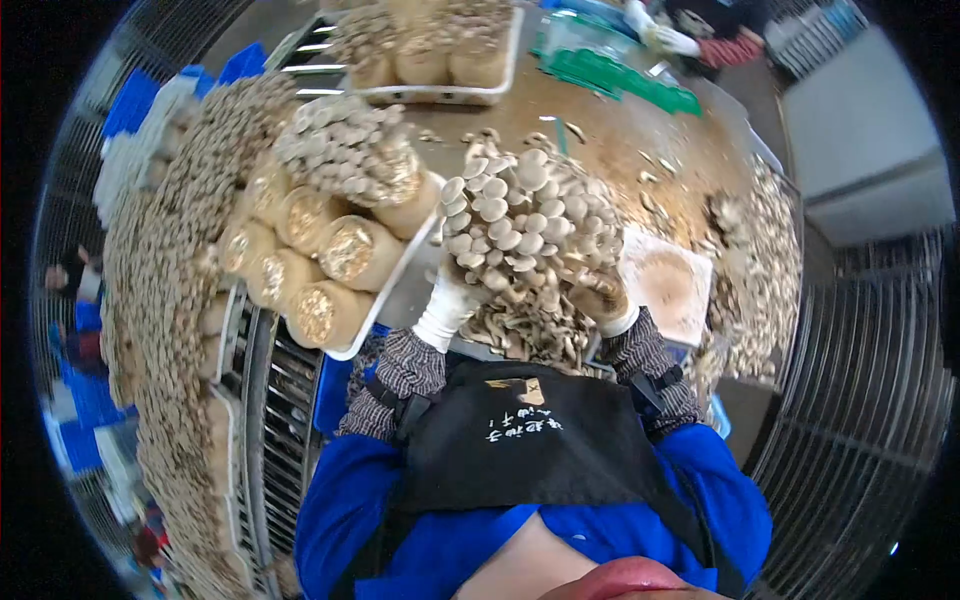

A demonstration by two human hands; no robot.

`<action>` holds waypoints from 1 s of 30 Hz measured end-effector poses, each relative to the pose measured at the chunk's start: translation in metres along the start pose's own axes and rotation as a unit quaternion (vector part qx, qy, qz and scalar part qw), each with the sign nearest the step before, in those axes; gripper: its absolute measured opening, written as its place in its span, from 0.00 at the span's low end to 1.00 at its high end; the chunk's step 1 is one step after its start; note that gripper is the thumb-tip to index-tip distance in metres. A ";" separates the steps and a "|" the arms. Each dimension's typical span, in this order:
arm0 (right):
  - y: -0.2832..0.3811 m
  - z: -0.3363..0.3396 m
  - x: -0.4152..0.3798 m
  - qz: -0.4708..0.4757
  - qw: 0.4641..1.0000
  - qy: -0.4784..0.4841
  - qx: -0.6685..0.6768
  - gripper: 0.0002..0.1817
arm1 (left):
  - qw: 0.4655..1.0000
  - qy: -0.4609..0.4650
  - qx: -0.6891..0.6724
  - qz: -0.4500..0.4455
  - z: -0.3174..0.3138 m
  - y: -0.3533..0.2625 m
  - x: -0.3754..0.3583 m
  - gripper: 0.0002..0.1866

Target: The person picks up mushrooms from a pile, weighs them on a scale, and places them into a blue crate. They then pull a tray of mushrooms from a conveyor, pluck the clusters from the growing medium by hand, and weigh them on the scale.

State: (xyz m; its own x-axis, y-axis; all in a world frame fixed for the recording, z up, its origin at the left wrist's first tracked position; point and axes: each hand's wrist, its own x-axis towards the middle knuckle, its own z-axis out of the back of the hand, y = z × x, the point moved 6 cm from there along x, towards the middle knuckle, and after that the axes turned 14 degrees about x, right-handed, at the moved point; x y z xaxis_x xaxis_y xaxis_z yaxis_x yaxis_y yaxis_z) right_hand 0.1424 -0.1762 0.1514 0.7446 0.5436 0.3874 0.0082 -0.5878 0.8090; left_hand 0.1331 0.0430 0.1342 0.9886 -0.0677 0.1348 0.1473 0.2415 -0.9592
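A big cluster of grey-capped mushrooms [510, 215] fills the space in front of my chest, over the work table. My left hand [452, 305], in a white glove, grips its lower left side, with the fingertips hidden beneath the caps. On the lower right, my right hand [605, 303] in a brown-stained glove is closed against the cluster's base; its fingers are partly hidden. Loose mushrooms [535, 335] lie in a heap below, between my wrists. Just right of my right hand is a white block-like container [668, 285] with a brown stained top.
At left, a white tray [385, 300] holds several cultivation bags [355, 250], one topped with mushrooms. Another loaded tray [440, 95] stands behind. Mushrooms are piled along the right edge [765, 270]. Green crates [610, 75] and a co-worker's gloved hand [672, 40] are at the far side.
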 end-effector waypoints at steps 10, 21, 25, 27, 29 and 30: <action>0.068 0.058 -0.128 0.106 0.802 -0.364 0.462 0.42 | 0.971 0.196 -0.132 0.044 -0.176 -0.025 0.013 0.48; 0.066 0.162 -0.207 0.146 0.804 -0.405 0.410 0.31 | 0.918 0.367 -0.102 0.107 -0.279 0.021 0.025 0.53; 0.060 0.183 -0.208 0.182 0.829 -0.423 0.318 0.31 | 0.925 0.346 -0.132 0.079 -0.275 0.005 0.024 0.47; 0.048 0.202 -0.212 0.200 0.837 -0.402 0.312 0.30 | 0.940 0.289 -0.151 0.102 -0.266 -0.004 0.021 0.47; 0.050 0.205 -0.216 0.193 0.831 -0.431 0.295 0.31 | 0.966 0.215 -0.100 0.101 -0.252 -0.006 0.027 0.48; 0.060 0.201 -0.213 0.181 0.826 -0.457 0.274 0.31 | 0.966 0.218 -0.096 0.103 -0.252 -0.012 0.033 0.48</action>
State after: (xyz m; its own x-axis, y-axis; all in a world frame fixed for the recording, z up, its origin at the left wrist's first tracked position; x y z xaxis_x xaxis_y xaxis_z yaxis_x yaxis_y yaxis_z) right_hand 0.1182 -0.4477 0.0286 0.9554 -0.2607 -0.1383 -0.2117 -0.9319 0.2945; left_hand 0.1559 -0.2062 0.0876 0.8828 -0.4481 -0.1412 -0.1013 0.1120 -0.9885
